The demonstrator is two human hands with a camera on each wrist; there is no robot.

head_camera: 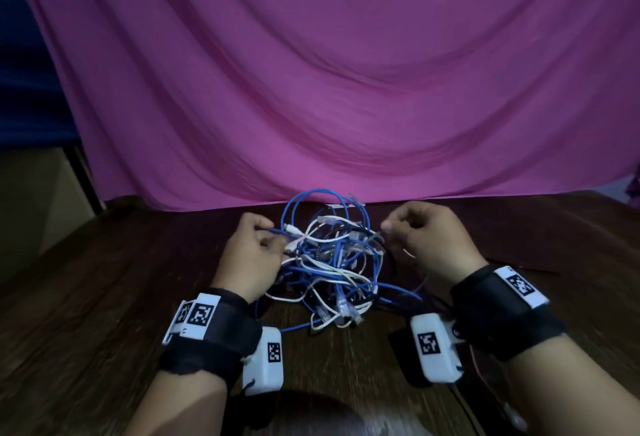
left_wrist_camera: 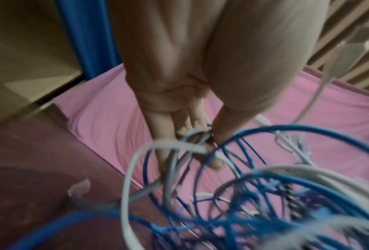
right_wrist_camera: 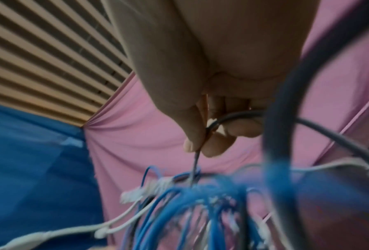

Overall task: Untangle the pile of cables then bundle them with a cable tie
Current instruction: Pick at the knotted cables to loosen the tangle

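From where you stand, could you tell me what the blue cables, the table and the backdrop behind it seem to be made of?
The blue cables look like flexible plastic-jacketed wire: smooth, slightly glossy, holding springy loops. The table looks like dark wood or wood-look laminate, with streaky grain and a dull sheen; which, I cannot tell. The pink backdrop is thin matte cloth, hanging in soft, sagging folds.

One tangled cable pile (head_camera: 332,262) lay on one worktop (head_camera: 104,297); individual cables could not be counted. Two hands, left hand (head_camera: 251,255) and right hand (head_camera: 427,238), were present.
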